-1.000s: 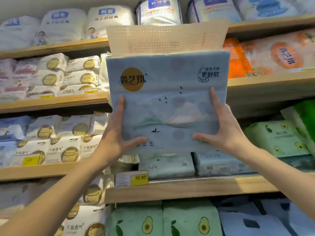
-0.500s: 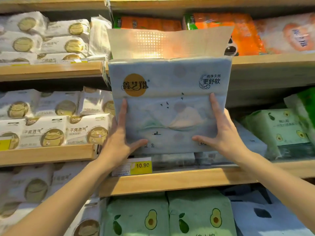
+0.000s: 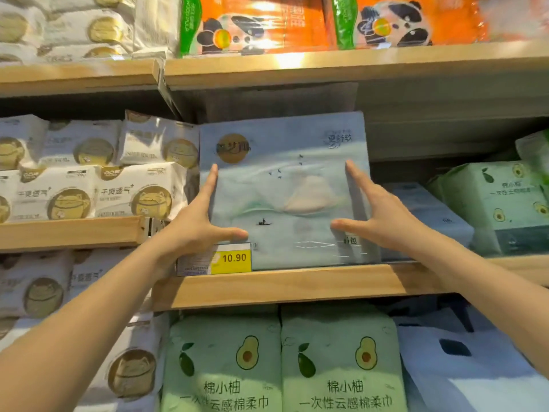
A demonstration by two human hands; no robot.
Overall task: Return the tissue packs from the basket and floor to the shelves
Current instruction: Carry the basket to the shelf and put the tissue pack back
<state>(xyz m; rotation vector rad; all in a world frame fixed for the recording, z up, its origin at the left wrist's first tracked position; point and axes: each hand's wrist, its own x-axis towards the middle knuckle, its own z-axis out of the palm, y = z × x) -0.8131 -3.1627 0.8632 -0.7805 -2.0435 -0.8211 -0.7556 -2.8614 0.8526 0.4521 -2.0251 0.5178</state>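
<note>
- Pale blue, soft-wrapped rectangular tissue pack [image 3: 285, 188], printed with a gold disc, small birds, a mountain and a boat: stands upright on the light wooden middle shelf [image 3: 297, 285], its lower edge behind the shelf's front lip.
- Left hand [image 3: 196, 221]: spread wide, fingers extended up along the pack's left edge, thumb stretched across the lower front. Whether it grips or merely touches cannot be told.
- Right hand [image 3: 383, 215]: likewise spread, fingers up at the right edge, thumb pointing inward over the front. Firmness of contact cannot be told.
- Yellow-and-white price tag [image 3: 214, 260] reading 10.90: on the shelf lip, at the pack's lower left corner.
- White cat-printed packs [image 3: 98, 191]: stacked just left of the blue pack.
- Pale green avocado-printed packs [image 3: 279, 367]: upright on the shelf below.
- Orange panda-printed packs [image 3: 261, 25]: on the shelf above.
- Mint-green avocado box-shaped pack [image 3: 493, 203]: to the right, same level.
</note>
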